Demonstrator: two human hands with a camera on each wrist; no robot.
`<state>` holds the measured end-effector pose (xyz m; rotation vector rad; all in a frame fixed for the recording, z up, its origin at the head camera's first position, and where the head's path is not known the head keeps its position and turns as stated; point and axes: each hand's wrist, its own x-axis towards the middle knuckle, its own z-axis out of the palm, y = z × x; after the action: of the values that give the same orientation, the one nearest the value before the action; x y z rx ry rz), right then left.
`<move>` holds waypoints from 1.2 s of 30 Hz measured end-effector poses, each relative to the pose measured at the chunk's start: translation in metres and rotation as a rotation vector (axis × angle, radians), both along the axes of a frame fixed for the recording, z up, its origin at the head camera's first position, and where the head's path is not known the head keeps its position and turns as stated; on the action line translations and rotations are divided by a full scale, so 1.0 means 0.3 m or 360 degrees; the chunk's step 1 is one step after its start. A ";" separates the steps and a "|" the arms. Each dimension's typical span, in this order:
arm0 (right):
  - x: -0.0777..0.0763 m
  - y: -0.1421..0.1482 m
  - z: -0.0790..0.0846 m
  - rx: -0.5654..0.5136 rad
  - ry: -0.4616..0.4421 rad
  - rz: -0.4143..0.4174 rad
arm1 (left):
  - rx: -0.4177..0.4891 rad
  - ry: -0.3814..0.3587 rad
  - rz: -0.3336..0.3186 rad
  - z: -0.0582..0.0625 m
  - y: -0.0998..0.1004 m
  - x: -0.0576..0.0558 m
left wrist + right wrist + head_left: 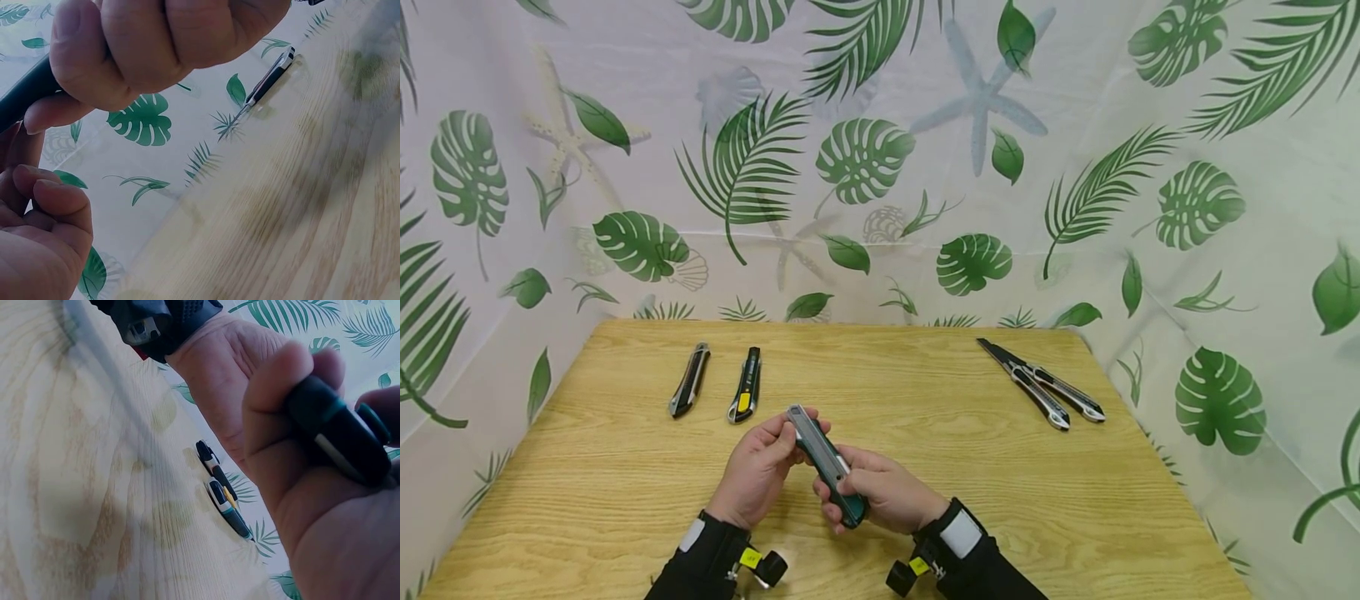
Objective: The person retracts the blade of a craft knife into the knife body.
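A utility knife point(822, 454) with a dark green and grey body is held tilted between both hands, low over the front middle of the table. My left hand point(758, 467) pinches its upper front end between thumb and fingers. The right hand point(891, 493) grips the lower, rear part, its thumb lying on the upper face near the slider. In the right wrist view the knife's dark butt end point(340, 434) sticks out of the right hand's curled fingers. No bare blade shows at the front end.
On the wooden table point(880, 367), a black-and-silver utility knife point(690, 380) and one with a yellow slider point(746, 387) lie at the back left. Two more utility knives point(1037, 383) lie crossed at the back right, one with its dark blade out. A leaf-print cloth point(895, 275) hangs behind.
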<state>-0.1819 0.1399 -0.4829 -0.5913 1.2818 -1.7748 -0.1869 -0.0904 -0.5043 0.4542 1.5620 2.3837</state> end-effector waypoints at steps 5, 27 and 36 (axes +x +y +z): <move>0.001 0.000 0.001 0.0003 0.0004 -0.0007 | 0.0008 0.0029 -0.0021 -0.003 -0.003 -0.001; 0.007 0.001 -0.008 -0.0018 -0.0004 -0.0043 | 0.0004 -0.0009 -0.0017 -0.011 -0.013 -0.003; 0.003 0.017 -0.021 -0.0067 0.0133 0.0052 | -0.0009 -0.0029 0.0093 -0.012 -0.033 -0.014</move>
<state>-0.1810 0.1450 -0.4892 -0.7127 1.2866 -1.7702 -0.1911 -0.1002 -0.5078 0.3899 1.5945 2.4191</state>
